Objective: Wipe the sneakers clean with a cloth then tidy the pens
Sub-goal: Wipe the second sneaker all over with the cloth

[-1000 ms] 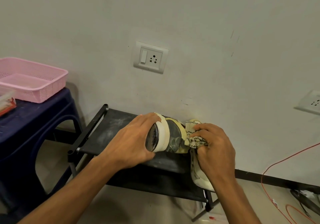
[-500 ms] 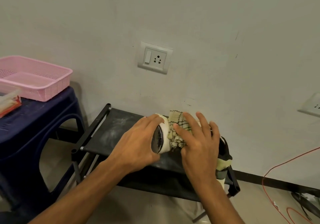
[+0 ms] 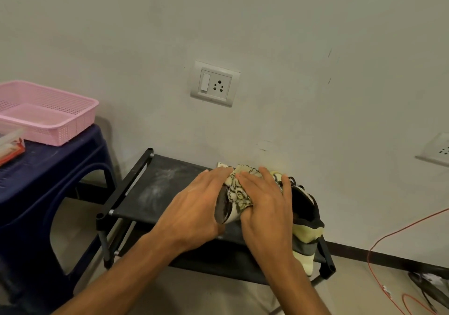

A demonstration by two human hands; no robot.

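A sneaker (image 3: 305, 212) in pale yellow, black and grey lies on its side on the black rack (image 3: 155, 193) against the wall. My left hand (image 3: 194, 210) grips its toe end, where the dark sole (image 3: 222, 209) faces me. My right hand (image 3: 264, 202) presses a cream cloth (image 3: 237, 188) with dark stitching flat onto the front of the shoe, fingers spread over it. The heel sticks out to the right past my wrist. A clear pen box (image 3: 9, 144) with a red edge sits on the blue stool at far left; no pens are discernible in it.
A pink mesh basket (image 3: 73, 110) stands on the blue plastic stool (image 3: 48, 173) left of the rack. White dust marks the rack's left half. A wall socket (image 3: 215, 83) is above. A red cable (image 3: 379, 249) and dark tools lie on the floor at right.
My right hand went from bunching the cloth beside the shoe to laying it flat over the toe. The sneaker tipped, showing its black and yellow heel at right.
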